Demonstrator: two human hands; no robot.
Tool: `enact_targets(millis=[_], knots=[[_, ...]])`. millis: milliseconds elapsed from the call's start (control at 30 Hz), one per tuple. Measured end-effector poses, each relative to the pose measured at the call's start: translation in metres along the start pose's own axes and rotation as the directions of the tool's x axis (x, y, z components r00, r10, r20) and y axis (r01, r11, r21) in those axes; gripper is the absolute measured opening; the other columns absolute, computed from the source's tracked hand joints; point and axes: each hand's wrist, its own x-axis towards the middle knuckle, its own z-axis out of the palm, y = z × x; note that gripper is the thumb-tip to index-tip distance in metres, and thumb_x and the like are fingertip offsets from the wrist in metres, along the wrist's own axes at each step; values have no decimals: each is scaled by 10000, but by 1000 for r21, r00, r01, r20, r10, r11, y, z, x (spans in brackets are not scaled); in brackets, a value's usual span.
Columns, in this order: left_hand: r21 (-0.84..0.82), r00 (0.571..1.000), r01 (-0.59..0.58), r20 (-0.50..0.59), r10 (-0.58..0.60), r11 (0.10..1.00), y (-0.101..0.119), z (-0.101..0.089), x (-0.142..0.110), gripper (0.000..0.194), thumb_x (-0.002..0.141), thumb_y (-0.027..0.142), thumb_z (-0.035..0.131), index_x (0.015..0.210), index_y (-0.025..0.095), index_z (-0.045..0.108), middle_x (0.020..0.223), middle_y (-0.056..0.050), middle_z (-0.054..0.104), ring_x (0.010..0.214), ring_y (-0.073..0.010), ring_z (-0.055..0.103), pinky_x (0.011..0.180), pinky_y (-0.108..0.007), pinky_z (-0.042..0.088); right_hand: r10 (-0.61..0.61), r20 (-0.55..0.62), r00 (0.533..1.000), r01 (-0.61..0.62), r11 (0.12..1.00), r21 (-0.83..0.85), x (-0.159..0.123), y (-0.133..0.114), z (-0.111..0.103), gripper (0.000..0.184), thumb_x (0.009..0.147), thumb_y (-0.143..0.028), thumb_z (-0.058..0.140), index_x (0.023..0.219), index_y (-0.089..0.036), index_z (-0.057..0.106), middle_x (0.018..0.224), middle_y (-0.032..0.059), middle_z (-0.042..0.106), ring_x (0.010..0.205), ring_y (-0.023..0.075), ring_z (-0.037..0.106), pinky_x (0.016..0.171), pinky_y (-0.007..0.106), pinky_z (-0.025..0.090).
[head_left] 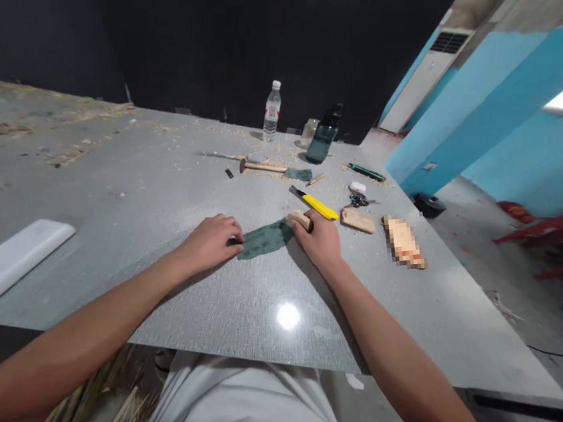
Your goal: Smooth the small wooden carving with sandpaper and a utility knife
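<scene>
A dark green strip that looks like sandpaper [263,241] lies flat on the grey table [212,312]. My left hand [211,242] pinches its left end between thumb and curled fingers. On the strip's right end, my right hand [319,239] grips a small pale wooden block [300,220], its far end showing past my thumb. Just beyond that hand lies a yellow utility knife [318,206]. A flat wooden piece [357,220] is to its right.
Farther back lie a hammer [263,166] and another green piece [298,175]. Behind them stand a water bottle [272,112] and a dark spray bottle [323,138]. A green pen-like tool [367,172] is at right, a white device [19,258] at left. Wood shavings are scattered about.
</scene>
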Motion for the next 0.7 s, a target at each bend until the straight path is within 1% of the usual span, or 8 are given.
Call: enact_targets(millis=[133,233,300,400,467,567,633,700], knots=[[-2,1000,2,5,-2,1000,-1,0,0,100,956,297,750,1000,222,799,1120,-64,774,1087,-278,657,967,-427,478,-102,-66,993,109,988,112,-12,-13,2,447,1005,-580,530,1169,-198,694,876,63,724,748,218,619,721,326,430],[-6,1000,5,9,-5,1000,0,-1,-1,104,958,300,748,1008,219,789,1122,-63,769,1096,-277,653,981,-429,476,-125,-151,981,154,968,197,-17,-19,9,461,1037,-577,453,1196,-203,672,941,80,737,780,217,618,736,333,444],[-7,1000,4,11,-4,1000,0,-1,-1,102,958,297,746,1006,216,785,1121,-65,769,1096,-279,654,984,-430,478,-118,-128,985,142,970,198,-16,-19,14,399,1024,-546,486,1122,-214,685,898,71,732,752,212,603,705,323,424],[-6,1000,-1,12,1,1000,1,-1,0,90,949,284,744,992,218,788,1110,-66,773,1084,-279,660,972,-427,484,-129,-10,992,129,978,167,-13,-17,20,242,898,-474,686,889,-233,695,699,22,660,627,188,533,619,303,336],[-6,1000,-4,10,4,1000,1,-1,0,86,943,281,742,983,222,789,1097,-65,775,1071,-276,663,960,-423,488,-120,25,992,115,982,152,-11,-16,20,211,856,-439,727,831,-233,688,643,11,624,597,183,507,603,302,295],[-9,1000,-6,6,6,1000,1,-1,0,86,941,278,735,983,223,785,1086,-65,773,1060,-273,663,953,-421,489,-82,-19,996,84,986,147,-12,-16,15,279,933,-490,645,942,-218,707,716,33,663,650,199,547,641,308,339],[-15,1000,-3,0,3,1000,0,-1,0,85,939,279,734,981,223,783,1088,-66,771,1062,-272,663,953,-420,487,-59,-65,996,68,986,151,-13,-16,12,364,997,-528,547,1053,-203,702,811,57,701,722,212,584,694,317,397],[-22,1000,2,-7,-2,1000,0,0,0,85,936,283,736,977,226,783,1088,-65,771,1065,-271,662,950,-417,487,-42,-90,995,56,987,148,-14,-16,10,423,1050,-525,437,1132,-192,686,890,76,718,784,220,603,738,324,430]])
